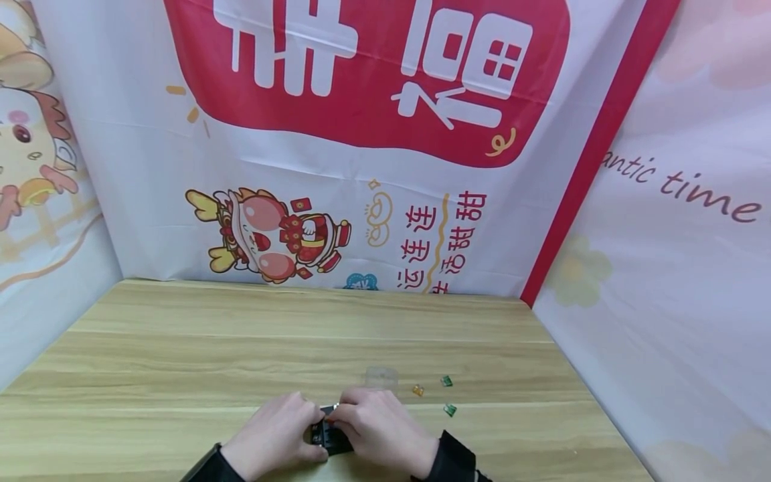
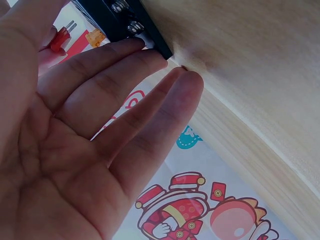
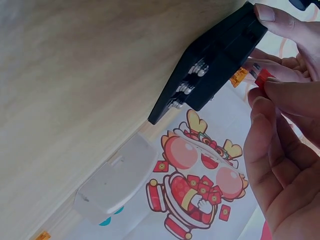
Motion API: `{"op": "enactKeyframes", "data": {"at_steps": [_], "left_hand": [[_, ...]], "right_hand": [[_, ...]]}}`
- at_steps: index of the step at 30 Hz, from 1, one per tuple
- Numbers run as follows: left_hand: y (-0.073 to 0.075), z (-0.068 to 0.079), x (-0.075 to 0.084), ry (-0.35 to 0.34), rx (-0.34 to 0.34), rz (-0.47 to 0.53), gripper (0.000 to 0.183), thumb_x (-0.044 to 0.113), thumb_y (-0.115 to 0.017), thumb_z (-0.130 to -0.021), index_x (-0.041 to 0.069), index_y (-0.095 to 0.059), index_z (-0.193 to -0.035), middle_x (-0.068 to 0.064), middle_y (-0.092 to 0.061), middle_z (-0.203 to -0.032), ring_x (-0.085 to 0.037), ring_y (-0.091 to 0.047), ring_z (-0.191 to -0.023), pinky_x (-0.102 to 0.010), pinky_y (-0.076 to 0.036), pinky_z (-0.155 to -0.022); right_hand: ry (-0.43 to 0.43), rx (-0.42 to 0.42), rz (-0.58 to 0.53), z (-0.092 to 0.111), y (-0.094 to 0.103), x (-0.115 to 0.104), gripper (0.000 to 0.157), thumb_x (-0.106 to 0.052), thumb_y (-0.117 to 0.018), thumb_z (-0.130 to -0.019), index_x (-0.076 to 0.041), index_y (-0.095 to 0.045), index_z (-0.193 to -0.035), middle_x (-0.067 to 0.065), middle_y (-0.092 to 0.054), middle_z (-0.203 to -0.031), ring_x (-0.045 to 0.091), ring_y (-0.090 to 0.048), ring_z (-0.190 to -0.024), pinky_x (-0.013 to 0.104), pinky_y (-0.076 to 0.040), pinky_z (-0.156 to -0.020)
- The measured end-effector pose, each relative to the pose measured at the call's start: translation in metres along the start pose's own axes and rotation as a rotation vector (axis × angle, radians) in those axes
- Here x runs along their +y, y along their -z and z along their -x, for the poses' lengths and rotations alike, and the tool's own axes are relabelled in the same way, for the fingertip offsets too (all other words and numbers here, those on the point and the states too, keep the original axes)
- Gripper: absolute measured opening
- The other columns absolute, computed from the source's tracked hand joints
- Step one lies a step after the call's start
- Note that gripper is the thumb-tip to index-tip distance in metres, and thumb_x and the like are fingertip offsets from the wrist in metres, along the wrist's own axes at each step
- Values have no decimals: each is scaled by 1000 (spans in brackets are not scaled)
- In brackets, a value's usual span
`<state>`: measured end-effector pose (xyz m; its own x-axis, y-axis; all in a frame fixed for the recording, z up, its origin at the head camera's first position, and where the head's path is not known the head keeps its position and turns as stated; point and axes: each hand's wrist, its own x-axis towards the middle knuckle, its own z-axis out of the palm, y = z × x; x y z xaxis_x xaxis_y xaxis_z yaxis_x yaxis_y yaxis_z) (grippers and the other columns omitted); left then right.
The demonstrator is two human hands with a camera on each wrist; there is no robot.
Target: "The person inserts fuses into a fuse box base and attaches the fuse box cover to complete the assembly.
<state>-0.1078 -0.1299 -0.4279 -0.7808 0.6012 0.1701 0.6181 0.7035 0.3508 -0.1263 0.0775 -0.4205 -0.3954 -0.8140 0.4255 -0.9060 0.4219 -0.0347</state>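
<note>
A black fuse block [image 3: 215, 62] with metal screw terminals along one side lies on the table, tilted in the wrist views. My left hand [image 1: 274, 428] holds it at its left side, thumb near and fingers at the far edge. Between thumb and forefinger my right hand [image 1: 385, 423] pinches a red blade fuse [image 3: 265, 79], its two metal prongs pointing toward the block. An orange blade fuse [image 3: 239, 76] sticks out of the block's top, beside the red one. In the head view the right fingers hide part of the block.
A clear plastic cover [image 1: 382, 377] lies just beyond my right hand. To the right are a loose orange fuse [image 1: 418, 389] and two green ones, one farther back [image 1: 446, 381] and one nearer [image 1: 450, 410]. Printed cloths hang around the wooden table [image 1: 301, 348].
</note>
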Motion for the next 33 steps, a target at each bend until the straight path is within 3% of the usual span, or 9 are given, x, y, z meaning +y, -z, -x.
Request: {"op": "enactKeyframes", "data": {"at_steps": [11, 33], "left_hand": [[-1, 0, 1, -15, 34, -26, 27, 37, -79, -67, 23, -55, -66, 19, -42, -59, 0, -35, -52, -22, -30, -46], [-1, 1, 1, -17, 54, -56, 31, 36, -80, -65, 24, -51, -63, 19, -38, -56, -1, -31, -51, -22, -27, -45]], "right_hand": [[13, 6, 12, -3, -2, 0, 8, -16, -66, -88, -20, -71, -93, -15, -49, -80, -8, -40, -68, 7, -31, -60], [-18, -109, -4, -7, -4, -2, 6, -17, -67, -88, -21, -71, -86, -16, -43, -72, -8, -35, -59, 7, -26, -52]]}}
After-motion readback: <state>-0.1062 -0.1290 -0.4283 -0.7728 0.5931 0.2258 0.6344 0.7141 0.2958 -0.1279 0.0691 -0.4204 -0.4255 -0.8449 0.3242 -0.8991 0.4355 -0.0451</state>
